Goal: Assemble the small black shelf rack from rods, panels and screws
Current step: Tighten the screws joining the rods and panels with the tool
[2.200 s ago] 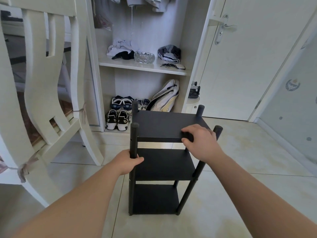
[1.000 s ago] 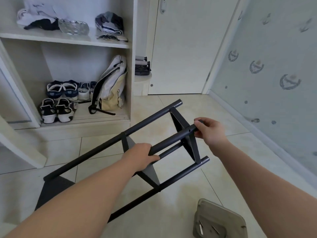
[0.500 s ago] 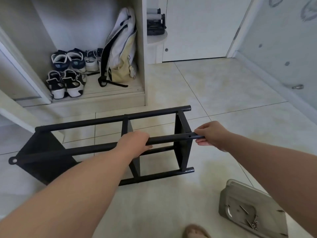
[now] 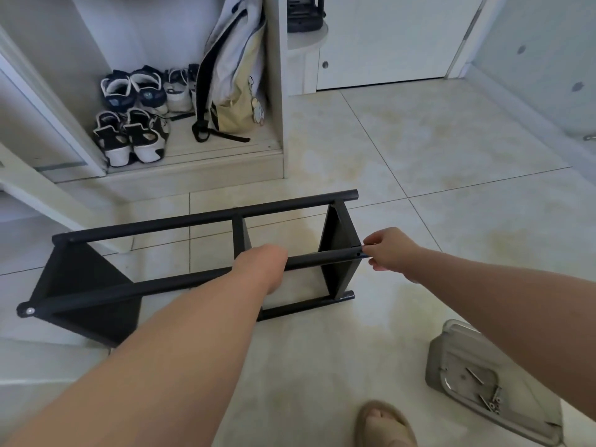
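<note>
The shelf rack (image 4: 80, 285) lies on its side on the tiled floor (image 4: 419, 140), with its three panels on edge. Our left hand (image 4: 261, 266) curls over the upper near rod (image 4: 322, 258) at mid-length, and our right hand (image 4: 392, 253) pinches that rod's right end between thumb and fingers. A grey metal tray (image 4: 451, 343) with loose screws (image 4: 491, 401) sits on the floor near our right forearm.
</note>
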A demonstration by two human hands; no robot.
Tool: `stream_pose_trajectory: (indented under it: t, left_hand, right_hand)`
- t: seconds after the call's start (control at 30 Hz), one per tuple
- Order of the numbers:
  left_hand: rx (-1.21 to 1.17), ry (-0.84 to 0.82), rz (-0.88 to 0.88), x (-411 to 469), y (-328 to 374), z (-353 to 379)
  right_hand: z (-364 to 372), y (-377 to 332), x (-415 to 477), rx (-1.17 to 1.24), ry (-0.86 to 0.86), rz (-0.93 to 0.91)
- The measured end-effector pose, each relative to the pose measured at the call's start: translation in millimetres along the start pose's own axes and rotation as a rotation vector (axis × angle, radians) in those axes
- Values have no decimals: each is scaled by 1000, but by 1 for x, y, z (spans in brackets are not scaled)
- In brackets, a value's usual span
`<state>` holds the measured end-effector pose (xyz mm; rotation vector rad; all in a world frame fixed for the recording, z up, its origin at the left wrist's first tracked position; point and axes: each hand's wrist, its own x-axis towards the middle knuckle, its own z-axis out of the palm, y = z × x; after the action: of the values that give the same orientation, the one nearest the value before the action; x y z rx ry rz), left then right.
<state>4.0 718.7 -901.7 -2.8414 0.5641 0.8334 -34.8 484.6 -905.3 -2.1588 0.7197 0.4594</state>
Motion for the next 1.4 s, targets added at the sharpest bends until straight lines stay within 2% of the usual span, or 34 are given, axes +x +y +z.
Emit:
stream_pose_trajectory:
  t: [0.17,0.3,0.47,0.67,0.8,0.87,0.93,1.03,1.17,1.23,1.4]
  left_hand:
    - [35,-40,18,-19,17,-11]
    - [-35,-9,81,-44,39,-30]
    - [-152,29,132,-87,65,-54]
    - [-294,67,149,-132,115,-65]
    - [-189,139,256,-139,148,-47]
    - [-175,79,288,-130,155,-28]
    - [-260,-27,273,-111,165,-13]
    - [-368,-67,271,-73,190,2]
    - [-70,-226,387,-30,211,44]
    - [5,-319,431,-11,217,64]
    - [-272,-451,397,34,236,109]
  right_hand:
    - [-26,4,-23,-300,-118,-115]
    - [-67,7,-50,-543,-49,-200]
    - [-96,42,-108,-642,63,-272]
    - [-120,132,-163,-854,75,-160]
    - [-131,165,-165,-868,117,-104]
    - [-132,177,-156,-892,98,-90]
    - [-130,193,-142,-898,75,-73]
    - [-125,218,-116,-883,-11,-5]
    - [-105,253,-71,-827,-158,97]
    - [-90,269,-49,-804,-233,140]
    - [-52,310,-4,-706,-297,209]
